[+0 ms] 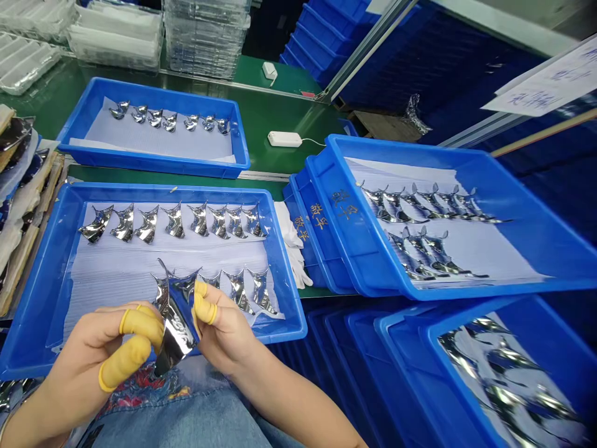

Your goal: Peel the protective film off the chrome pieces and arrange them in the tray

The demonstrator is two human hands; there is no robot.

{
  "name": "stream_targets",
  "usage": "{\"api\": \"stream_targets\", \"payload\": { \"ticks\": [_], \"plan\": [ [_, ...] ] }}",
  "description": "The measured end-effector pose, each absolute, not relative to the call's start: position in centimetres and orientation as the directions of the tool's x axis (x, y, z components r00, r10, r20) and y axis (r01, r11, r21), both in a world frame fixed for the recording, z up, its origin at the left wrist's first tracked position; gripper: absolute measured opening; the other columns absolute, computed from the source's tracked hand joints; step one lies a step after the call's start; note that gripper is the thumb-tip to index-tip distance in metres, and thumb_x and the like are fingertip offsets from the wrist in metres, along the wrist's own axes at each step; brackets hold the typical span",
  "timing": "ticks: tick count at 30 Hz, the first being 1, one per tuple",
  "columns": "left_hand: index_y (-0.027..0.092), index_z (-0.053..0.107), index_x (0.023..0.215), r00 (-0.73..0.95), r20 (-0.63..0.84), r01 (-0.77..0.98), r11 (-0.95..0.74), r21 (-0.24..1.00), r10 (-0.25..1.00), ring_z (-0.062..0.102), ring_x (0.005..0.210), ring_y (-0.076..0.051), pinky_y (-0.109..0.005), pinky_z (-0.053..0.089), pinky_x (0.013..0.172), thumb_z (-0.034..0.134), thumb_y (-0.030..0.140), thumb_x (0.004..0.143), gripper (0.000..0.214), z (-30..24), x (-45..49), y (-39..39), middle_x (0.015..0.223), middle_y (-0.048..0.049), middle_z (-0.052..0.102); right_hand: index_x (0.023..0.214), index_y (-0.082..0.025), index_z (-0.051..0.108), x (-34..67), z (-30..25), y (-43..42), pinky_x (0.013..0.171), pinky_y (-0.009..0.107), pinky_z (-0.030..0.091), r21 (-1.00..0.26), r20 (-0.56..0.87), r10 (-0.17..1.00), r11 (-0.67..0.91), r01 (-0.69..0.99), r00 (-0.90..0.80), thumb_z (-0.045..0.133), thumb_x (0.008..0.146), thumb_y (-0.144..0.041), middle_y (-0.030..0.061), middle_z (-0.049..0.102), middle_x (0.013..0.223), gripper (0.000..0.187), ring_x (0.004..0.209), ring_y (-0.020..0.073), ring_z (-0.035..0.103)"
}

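A shiny chrome-plated part (176, 323) with pointed corners is held up over the near blue tray (51, 274). My right hand (226, 326), with yellow finger covers, pinches its right edge between thumb and finger. At its left edge is my left hand (112, 348), also in yellow finger covers, with fingers curled against the part and the thumb close by; the exact contact is partly hidden. Beneath, in the tray, similar chrome parts (199, 219) stand in two rows on white paper (125, 267). The held part and my hands cover some of the front row.
Behind is another blue tray (153, 163) with smaller chrome parts. To the right, stacked blue trays (373, 249) hold more parts, with a lower tray (420, 348) below. White gloves (293, 249) lie between. Clear plastic boxes (205, 37) stand at the back; cardboard-divided parts (23, 218) are left.
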State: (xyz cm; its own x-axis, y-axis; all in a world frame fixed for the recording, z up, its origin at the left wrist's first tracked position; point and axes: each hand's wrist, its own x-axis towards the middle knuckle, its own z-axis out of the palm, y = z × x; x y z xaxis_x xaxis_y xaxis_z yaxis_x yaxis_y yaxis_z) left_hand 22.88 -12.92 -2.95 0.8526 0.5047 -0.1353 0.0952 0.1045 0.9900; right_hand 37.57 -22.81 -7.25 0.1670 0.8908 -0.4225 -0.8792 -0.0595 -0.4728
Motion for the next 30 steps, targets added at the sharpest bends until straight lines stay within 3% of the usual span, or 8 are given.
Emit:
{"api": "stream_targets", "payload": {
  "ticks": [7,14,22,25,30],
  "plan": [
    [0.027,0.081,0.095,0.835,-0.27,0.104,0.345,0.933,0.48,0.069,0.066,-0.017,-0.023,0.058,0.063,0.074,0.042,0.085,0.019,-4.3,23.0,-12.6,0.074,-0.0016,0.077,0.072,-0.019,0.059,38.0,-6.4,-23.3,0.047,0.022,0.039,-0.668,-0.294,0.936,-0.056,-0.742,0.194,0.086,0.067,-0.053,-0.0063,0.059,0.055,0.044,0.045,0.0084,0.049],
    [0.028,0.083,0.09,0.818,-0.326,0.026,0.535,0.844,0.474,0.065,0.06,-0.011,-0.017,0.055,0.064,0.08,0.039,0.08,0.015,-5.3,23.9,-12.6,0.067,0.0005,0.076,0.074,-0.018,0.066,38.1,-6.1,-23.3,0.052,0.02,0.038,-0.657,-0.333,0.919,-0.064,-0.751,0.213,0.089,0.065,-0.047,-0.0057,0.06,0.062,0.038,0.051,0.0061,0.049],
    [0.022,0.08,0.085,0.841,-0.397,0.054,0.674,0.737,0.368,0.068,0.065,-0.017,-0.025,0.056,0.065,0.079,0.04,0.081,0.019,-6.2,24.1,-12.8,0.07,-0.0028,0.076,0.079,-0.018,0.073,38.4,-5.1,-23.2,0.054,0.02,0.042,-0.605,-0.316,0.941,-0.1,-0.79,0.123,0.086,0.069,-0.045,-0.0036,0.066,0.062,0.031,0.053,0.0075,0.055],
    [0.022,0.079,0.086,0.862,-0.393,0.071,0.692,0.718,0.32,0.069,0.068,-0.02,-0.029,0.056,0.067,0.075,0.041,0.085,0.019,-6.6,23.8,-12.8,0.067,-0.0033,0.074,0.082,-0.019,0.075,38.4,-5.0,-23.2,0.055,0.02,0.043,-0.594,-0.319,0.942,-0.114,-0.796,0.104,0.085,0.07,-0.043,-0.0027,0.068,0.065,0.029,0.053,0.0071,0.056],
    [0.023,0.08,0.089,0.851,-0.396,0.073,0.671,0.738,0.344,0.067,0.066,-0.018,-0.027,0.055,0.066,0.076,0.041,0.084,0.019,-6.6,24.0,-12.6,0.068,-0.0027,0.074,0.081,-0.02,0.075,38.5,-5.1,-23.2,0.055,0.02,0.044,-0.613,-0.32,0.94,-0.107,-0.783,0.121,0.086,0.069,-0.045,-0.0031,0.067,0.065,0.03,0.055,0.0072,0.056]
  ]
}}
